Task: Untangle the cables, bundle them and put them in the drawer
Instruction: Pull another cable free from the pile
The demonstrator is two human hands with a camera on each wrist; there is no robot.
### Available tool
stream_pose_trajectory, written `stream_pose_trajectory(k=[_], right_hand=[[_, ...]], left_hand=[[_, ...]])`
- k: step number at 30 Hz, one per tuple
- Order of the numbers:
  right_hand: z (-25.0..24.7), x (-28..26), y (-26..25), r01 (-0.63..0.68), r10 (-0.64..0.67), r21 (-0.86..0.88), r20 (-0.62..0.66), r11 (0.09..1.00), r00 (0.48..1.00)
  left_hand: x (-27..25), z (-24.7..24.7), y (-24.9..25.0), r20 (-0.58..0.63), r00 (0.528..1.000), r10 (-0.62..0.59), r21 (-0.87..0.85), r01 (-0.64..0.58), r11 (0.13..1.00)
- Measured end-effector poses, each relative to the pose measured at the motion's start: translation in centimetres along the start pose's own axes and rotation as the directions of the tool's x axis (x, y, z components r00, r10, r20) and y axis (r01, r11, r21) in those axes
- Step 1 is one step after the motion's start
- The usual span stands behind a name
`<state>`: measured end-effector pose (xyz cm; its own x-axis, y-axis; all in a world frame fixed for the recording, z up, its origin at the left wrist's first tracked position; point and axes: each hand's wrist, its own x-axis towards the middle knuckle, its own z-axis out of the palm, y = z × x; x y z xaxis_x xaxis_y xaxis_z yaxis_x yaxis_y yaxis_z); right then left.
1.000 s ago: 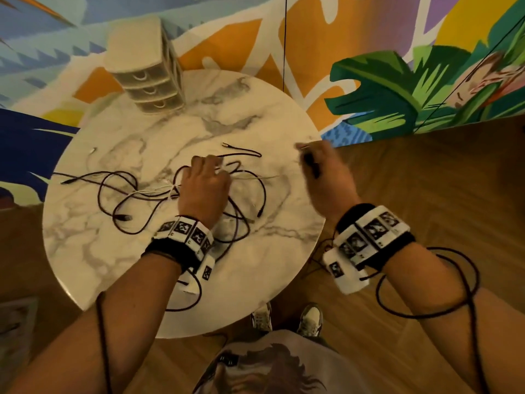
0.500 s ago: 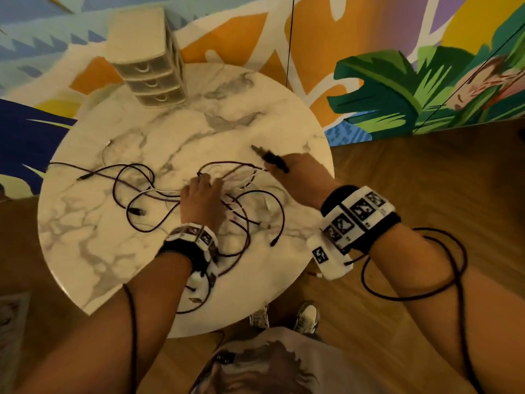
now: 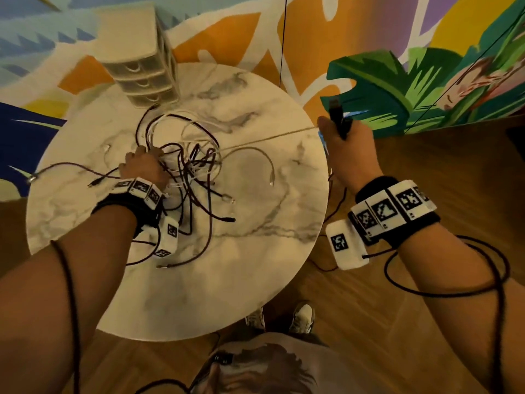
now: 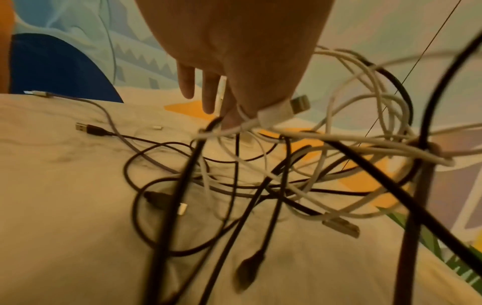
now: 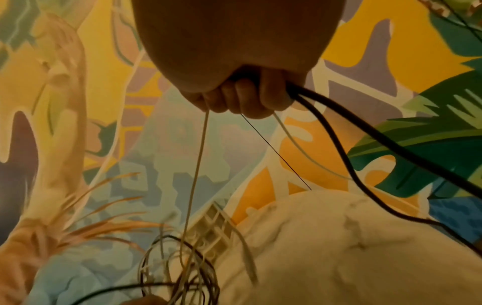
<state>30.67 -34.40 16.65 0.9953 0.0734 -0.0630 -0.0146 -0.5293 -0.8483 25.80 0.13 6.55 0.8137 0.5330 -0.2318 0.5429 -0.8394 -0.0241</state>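
Observation:
A tangle of black and white cables (image 3: pixel 193 166) (image 4: pixel 287 175) lies left of centre on the round marble table (image 3: pixel 227 280). My left hand (image 3: pixel 150 160) (image 4: pixel 234 103) pinches a white cable with a USB plug (image 4: pixel 276 115) at the tangle's left side and holds part of it lifted. My right hand (image 3: pixel 338 132) (image 5: pixel 240 99) hovers just past the table's right edge. Its fingers are curled round a black cable (image 3: pixel 336 115) (image 5: pixel 339 132) and a white cable (image 3: pixel 270 139) (image 5: pixel 195 175) that runs taut to the tangle. The small drawer unit (image 3: pixel 139 66) (image 5: pixel 211 222) stands at the table's far left, drawers shut.
Loose plug ends (image 3: pixel 227 218) lie around the tangle. A painted wall (image 3: pixel 397 66) rises behind the table, with a thin black cord (image 3: pixel 281 38) hanging on it. Wooden floor (image 3: pixel 426 166) lies to the right, and my shoes (image 3: pixel 302 317) show under the near edge.
My right hand has moved right, past the table's edge, drawing a white cable taut. The tangle has bunched up and shifted toward the drawer unit, and my left hand now pinches it.

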Motion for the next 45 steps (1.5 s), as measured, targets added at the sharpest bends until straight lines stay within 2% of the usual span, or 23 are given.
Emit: stream_pose_trajectory(k=[2, 3, 4, 6, 8, 11, 13, 15, 16, 18, 19, 21, 23, 28, 30, 33, 36, 38, 40, 42, 43, 44, 45], right_hand=[[0.9, -0.6, 1.1, -0.049, 0.058, -0.067, 0.146, 0.997, 0.988], [1.3, -1.0, 1.6, -0.058, 0.078, -0.101, 0.206, 0.993, 0.975], [1.6, -1.3, 1.9, -0.060, 0.086, -0.117, 0.234, 0.991, 0.968], [1.8, -1.6, 1.8, -0.062, 0.080, -0.085, 0.239, 0.994, 0.968], [1.7, -1.6, 1.1, -0.041, 0.053, -0.057, 0.238, 0.998, 0.970], [1.6, -1.9, 0.2, 0.005, 0.012, -0.061, 0.280, 0.998, 0.960], [1.5, -2.1, -0.4, 0.021, -0.001, -0.064, 0.299, 0.998, 0.954], [1.3, -2.2, -0.9, 0.030, -0.010, -0.061, 0.304, 0.998, 0.953], [1.2, -2.2, -1.1, 0.038, -0.020, -0.054, 0.301, 0.998, 0.953], [1.1, -2.2, -1.7, 0.059, -0.043, -0.046, 0.286, 0.997, 0.957], [0.9, -2.2, -2.1, 0.068, -0.054, -0.042, 0.275, 0.997, 0.960], [0.5, -2.3, -2.6, 0.091, -0.085, -0.011, 0.254, 0.996, 0.963], [0.0, -2.4, -2.9, 0.120, -0.118, 0.007, 0.244, 0.993, 0.962], [-1.2, -2.2, -2.1, 0.129, -0.135, 0.046, 0.163, 0.991, 0.977], [-1.6, -2.0, -1.9, 0.128, -0.139, 0.094, 0.114, 0.987, 0.984], [-1.6, -2.5, -1.6, 0.174, -0.186, 0.135, 0.084, 0.975, 0.979], [-1.2, -2.7, -0.9, 0.115, -0.127, 0.225, 0.036, 0.967, 0.991], [-0.8, -2.8, -0.4, 0.062, -0.083, 0.287, 0.062, 0.956, 0.995], [0.1, -3.4, 0.4, 0.032, -0.075, 0.271, 0.152, 0.962, 0.985], [1.2, -4.5, 0.9, 0.023, -0.075, 0.191, 0.270, 0.981, 0.960], [1.8, -5.0, 1.0, 0.035, -0.084, 0.153, 0.331, 0.988, 0.940], [2.4, -5.6, 1.1, 0.060, -0.104, 0.124, 0.384, 0.990, 0.917], [2.9, -6.0, 1.1, 0.079, -0.119, 0.108, 0.438, 0.991, 0.891]], left_hand=[[-0.5, -0.1, -0.4, 0.198, 0.980, 0.009, 0.050, -0.019, 0.999], [-1.0, -0.2, -0.4, 0.267, 0.964, 0.013, 0.090, -0.039, 0.995], [-1.5, -0.3, 0.1, 0.281, 0.959, 0.032, 0.119, -0.068, 0.991], [-2.7, -0.7, 1.7, 0.186, 0.977, 0.105, 0.136, -0.132, 0.982], [-4.8, -1.6, 3.7, 0.009, 0.986, 0.165, 0.105, -0.165, 0.981], [-7.7, -2.5, 7.0, -0.148, 0.951, 0.270, -0.042, -0.279, 0.959], [-9.6, -3.3, 9.0, -0.322, 0.897, 0.303, -0.169, -0.370, 0.914], [-11.4, -3.9, 10.9, -0.516, 0.775, 0.364, -0.231, -0.536, 0.812], [-12.1, -3.8, 11.8, -0.521, 0.737, 0.432, -0.269, -0.621, 0.736], [-13.1, -2.4, 13.5, -0.340, 0.735, 0.587, -0.390, -0.678, 0.622], [-13.0, -1.1, 14.0, -0.227, 0.744, 0.628, -0.423, -0.656, 0.625], [-11.8, 2.0, 13.9, -0.065, 0.808, 0.586, -0.417, -0.555, 0.719], [-10.5, 3.9, 12.9, -0.024, 0.850, 0.527, -0.386, -0.494, 0.779], [-8.0, 3.9, 10.0, -0.048, 0.820, 0.570, -0.022, -0.572, 0.820], [-6.7, 3.4, 8.5, -0.023, 0.843, 0.538, -0.064, -0.538, 0.840], [-5.7, 2.9, 6.4, 0.100, 0.888, 0.448, -0.087, -0.441, 0.893], [-5.3, 2.9, 4.1, 0.195, 0.877, 0.438, -0.117, -0.423, 0.899], [-6.1, 2.5, 3.9, 0.257, 0.862, 0.438, -0.082, -0.432, 0.898], [-7.1, 1.9, 4.4, 0.161, 0.881, 0.445, -0.174, -0.418, 0.892], [-8.3, 1.0, 5.9, 0.024, 0.920, 0.392, -0.386, -0.353, 0.852], [-8.9, 0.6, 6.8, 0.013, 0.934, 0.357, -0.502, -0.303, 0.810], [-9.4, 0.2, 8.0, 0.072, 0.947, 0.314, -0.636, -0.199, 0.745], [-9.8, -0.1, 9.2, 0.186, 0.944, 0.272, -0.757, -0.039, 0.652]])
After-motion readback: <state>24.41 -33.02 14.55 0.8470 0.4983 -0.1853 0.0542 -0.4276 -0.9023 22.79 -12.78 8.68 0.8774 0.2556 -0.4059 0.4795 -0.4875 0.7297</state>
